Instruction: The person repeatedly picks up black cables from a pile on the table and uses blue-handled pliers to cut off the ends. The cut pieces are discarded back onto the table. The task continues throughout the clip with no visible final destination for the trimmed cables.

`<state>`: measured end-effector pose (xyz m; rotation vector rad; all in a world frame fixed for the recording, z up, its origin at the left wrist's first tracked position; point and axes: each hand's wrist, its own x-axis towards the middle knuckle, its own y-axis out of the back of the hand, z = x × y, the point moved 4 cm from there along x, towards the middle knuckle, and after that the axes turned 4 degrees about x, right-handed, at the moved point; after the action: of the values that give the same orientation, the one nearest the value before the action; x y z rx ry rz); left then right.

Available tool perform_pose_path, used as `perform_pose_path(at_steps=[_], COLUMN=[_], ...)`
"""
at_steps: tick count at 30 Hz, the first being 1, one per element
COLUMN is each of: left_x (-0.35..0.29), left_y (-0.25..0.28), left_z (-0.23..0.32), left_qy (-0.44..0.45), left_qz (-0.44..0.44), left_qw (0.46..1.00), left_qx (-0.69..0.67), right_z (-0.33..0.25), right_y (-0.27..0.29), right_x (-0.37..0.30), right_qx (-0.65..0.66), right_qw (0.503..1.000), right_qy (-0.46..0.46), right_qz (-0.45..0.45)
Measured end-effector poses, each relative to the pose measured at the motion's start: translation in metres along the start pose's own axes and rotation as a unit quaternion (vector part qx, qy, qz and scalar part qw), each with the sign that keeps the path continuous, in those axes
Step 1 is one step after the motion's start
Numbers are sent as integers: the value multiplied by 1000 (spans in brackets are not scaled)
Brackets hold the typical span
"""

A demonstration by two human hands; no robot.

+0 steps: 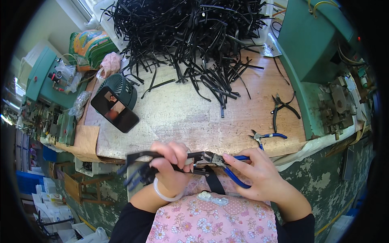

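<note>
My left hand [170, 162] is closed around a bunch of black eyeglass temples [139, 160], whose curved ends stick out to the left. In my right hand [263, 172] is a pair of blue-handled pliers [236, 177]. The handles are spread, and the pliers' jaws meet the end of a temple that reaches right from my left fingers; whether they grip it is too small to tell. Both hands are at the table's front edge, above my lap. Farther back lies a large heap of black temples [182, 36], spilling from a white tray onto the wooden table [170, 117].
A phone [115, 109] leans against a dark green fan [123, 83] on the left. At the right lie black-handled pliers [278, 107] and smaller blue-handled cutters [267, 136]. Green machines [312, 48] flank the table. A pink floral apron [214, 220] covers my lap.
</note>
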<state>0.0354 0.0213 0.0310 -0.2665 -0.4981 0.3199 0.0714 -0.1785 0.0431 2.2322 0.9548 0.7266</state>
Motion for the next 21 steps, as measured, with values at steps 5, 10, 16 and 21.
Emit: perform_pose_path(at_steps=[5,10,16,21], left_x=[-11,7,22,23], left_y=[-6,1,5,-3], left_z=[4,-1,-12,-13], left_qy=[-96,96,250,259], left_qz=[36,12,44,43], left_qw=[992,993,954,957], left_qx=[75,-68,-158,-126], right_z=[-5,1,-1,-6], right_y=[-9,-11,0,-2], right_x=[-1,-8,-13,-2], right_qx=[26,-12,187,-69], right_qw=[999,999,979,996], right_qy=[-26,-32,-72,36], right_qz=[25,-3,20,38])
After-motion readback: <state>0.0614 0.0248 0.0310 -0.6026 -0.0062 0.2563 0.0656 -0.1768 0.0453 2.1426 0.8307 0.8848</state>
